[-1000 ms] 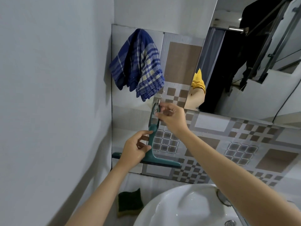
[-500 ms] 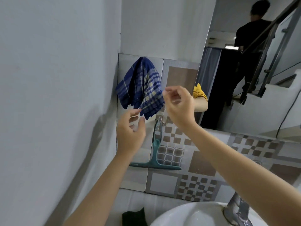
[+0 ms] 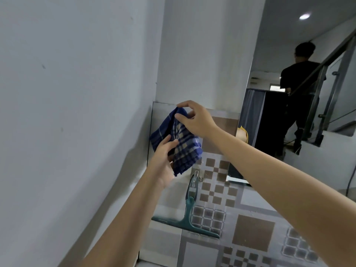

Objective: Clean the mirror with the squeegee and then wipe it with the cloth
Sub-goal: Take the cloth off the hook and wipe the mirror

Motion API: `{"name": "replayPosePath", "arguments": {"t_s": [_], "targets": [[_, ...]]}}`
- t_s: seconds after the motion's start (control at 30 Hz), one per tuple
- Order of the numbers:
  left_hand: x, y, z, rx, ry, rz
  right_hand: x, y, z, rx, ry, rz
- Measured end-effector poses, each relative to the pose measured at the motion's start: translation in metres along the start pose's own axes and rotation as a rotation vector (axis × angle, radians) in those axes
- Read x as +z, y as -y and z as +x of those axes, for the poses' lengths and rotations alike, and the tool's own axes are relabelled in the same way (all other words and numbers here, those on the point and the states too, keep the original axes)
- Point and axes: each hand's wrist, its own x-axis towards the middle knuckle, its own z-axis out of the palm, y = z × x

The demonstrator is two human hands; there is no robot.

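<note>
A blue checked cloth point(image 3: 183, 145) hangs against the tiled wall. My right hand point(image 3: 196, 120) pinches its top fold, and my left hand point(image 3: 163, 157) grips its lower left part from below. The green squeegee point(image 3: 187, 214) hangs on a metal hook point(image 3: 196, 175) below the cloth, blade down, with neither hand touching it. The mirror point(image 3: 300, 105) fills the right side and reflects a staircase and a person in black.
A plain white wall point(image 3: 77, 112) runs close along the left. The patterned tiled wall point(image 3: 250, 228) spans the lower right below the mirror. My forearms cross the lower part of the view.
Both hands left the squeegee hanging on its hook and rose to the cloth, which they now hold. The view has tilted upward, so the sink and sponge are out of sight.
</note>
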Motion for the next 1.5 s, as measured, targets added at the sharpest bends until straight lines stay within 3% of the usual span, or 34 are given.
{"name": "replayPosePath", "arguments": {"t_s": [0.1,0.23,0.37,0.47,0.57,0.63,0.77,1.03,1.23,1.37,1.5], "targets": [[0.001,-0.004,-0.002,0.048,-0.039,-0.157,-0.003,0.003,0.004,-0.021,-0.019,-0.009],[-0.007,-0.005,-0.006,0.261,-0.153,0.001,-0.014,0.006,0.000,-0.034,-0.033,0.049],[-0.010,-0.016,-0.018,0.420,-0.166,0.059,-0.025,0.021,-0.013,-0.070,-0.039,0.167],[-0.010,-0.024,-0.033,0.498,-0.122,0.067,-0.040,0.038,-0.028,0.060,0.126,0.392],[-0.007,-0.031,-0.052,0.526,-0.088,0.096,-0.060,0.048,-0.050,0.322,0.413,0.538],[-0.002,-0.031,-0.064,0.500,-0.051,0.145,-0.070,0.050,-0.067,0.459,0.484,0.718],[0.013,-0.026,-0.089,0.405,0.051,0.308,-0.082,0.055,-0.097,0.509,0.267,1.025],[0.056,-0.007,-0.135,0.135,0.159,0.425,-0.114,0.052,-0.134,0.455,-0.108,1.128],[0.099,0.009,-0.153,0.154,0.172,0.479,-0.158,0.046,-0.163,0.380,-0.089,1.202],[0.131,0.027,-0.166,0.074,0.367,0.295,-0.181,0.037,-0.186,0.345,-0.056,1.160],[0.149,0.043,-0.168,0.051,0.232,0.198,-0.208,0.023,-0.208,0.308,-0.041,1.107]]}}
